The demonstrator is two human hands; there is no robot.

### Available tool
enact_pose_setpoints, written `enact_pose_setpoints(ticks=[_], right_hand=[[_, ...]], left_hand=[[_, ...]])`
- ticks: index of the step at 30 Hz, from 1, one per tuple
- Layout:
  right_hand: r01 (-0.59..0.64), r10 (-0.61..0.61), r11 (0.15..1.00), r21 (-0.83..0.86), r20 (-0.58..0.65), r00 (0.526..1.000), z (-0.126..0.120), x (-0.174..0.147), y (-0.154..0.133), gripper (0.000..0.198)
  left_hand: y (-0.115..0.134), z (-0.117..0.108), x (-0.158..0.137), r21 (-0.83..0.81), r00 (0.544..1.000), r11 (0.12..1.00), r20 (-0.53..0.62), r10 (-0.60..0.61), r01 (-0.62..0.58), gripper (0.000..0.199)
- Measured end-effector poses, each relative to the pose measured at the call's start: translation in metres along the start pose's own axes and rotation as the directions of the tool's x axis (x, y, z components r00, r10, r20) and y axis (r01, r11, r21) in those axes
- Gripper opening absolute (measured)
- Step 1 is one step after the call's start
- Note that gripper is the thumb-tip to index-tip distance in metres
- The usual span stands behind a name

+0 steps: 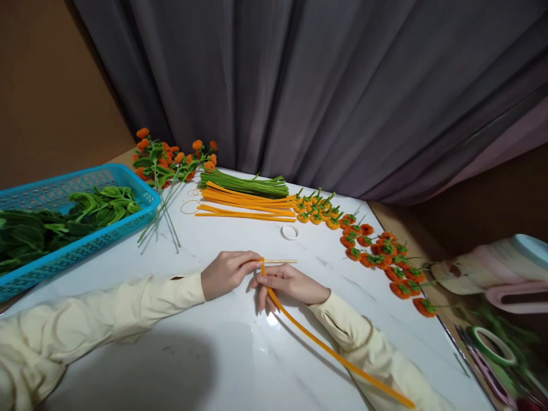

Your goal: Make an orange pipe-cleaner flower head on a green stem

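Near the middle of the table, my left hand (231, 273) pinches the end of a thin wooden stick (282, 261), which points to the right. A long orange pipe cleaner (329, 348) meets the stick at my left fingertips, where a small bit of it goes around the stick. My right hand (289, 283) is closed on this pipe cleaner just below the stick, thumb on top. From there its free length curves down across my right sleeve to the lower right. Part of the stick's end is hidden by my left fingers.
A blue basket (81, 242) of green leaves stands left, beside orange flowers on stems (171, 160). Green pipe cleaners (244, 184), orange pipe cleaners (248, 200) and a white tape roll (290, 232) lie ahead. Orange flower heads (385, 251) line the right; scissors (488, 365) and a jug (492, 268) lie beyond.
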State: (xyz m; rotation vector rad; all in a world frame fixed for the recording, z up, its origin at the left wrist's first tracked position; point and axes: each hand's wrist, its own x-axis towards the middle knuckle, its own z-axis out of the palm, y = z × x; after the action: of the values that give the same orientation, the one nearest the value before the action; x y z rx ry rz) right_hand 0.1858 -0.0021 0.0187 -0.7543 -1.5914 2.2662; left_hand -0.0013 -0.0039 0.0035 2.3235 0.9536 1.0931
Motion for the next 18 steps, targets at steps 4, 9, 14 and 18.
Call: enact_pose_setpoints(ticks=[4,9,14,18], right_hand=[[0.003,-0.003,1.000,0.001,-0.005,1.000,-0.001,0.000,-0.001,0.035],[-0.021,0.021,1.000,-0.003,0.006,1.000,0.000,-0.001,-0.004,0.035],[-0.066,0.067,0.995,-0.073,0.014,0.998,-0.002,-0.002,-0.007,0.036],[-0.169,0.173,0.984,-0.058,0.083,0.981,-0.005,-0.004,-0.011,0.034]], left_hand=[[0.001,-0.001,0.000,-0.016,0.998,0.998,0.029,-0.061,0.062,0.016],[0.000,-0.001,-0.001,-0.034,0.999,0.999,0.022,-0.038,0.039,0.017],[0.000,0.000,-0.001,-0.021,1.000,1.000,0.022,0.018,-0.018,0.019],[-0.002,0.001,-0.002,0.000,0.997,0.998,0.039,0.065,-0.065,0.021]])
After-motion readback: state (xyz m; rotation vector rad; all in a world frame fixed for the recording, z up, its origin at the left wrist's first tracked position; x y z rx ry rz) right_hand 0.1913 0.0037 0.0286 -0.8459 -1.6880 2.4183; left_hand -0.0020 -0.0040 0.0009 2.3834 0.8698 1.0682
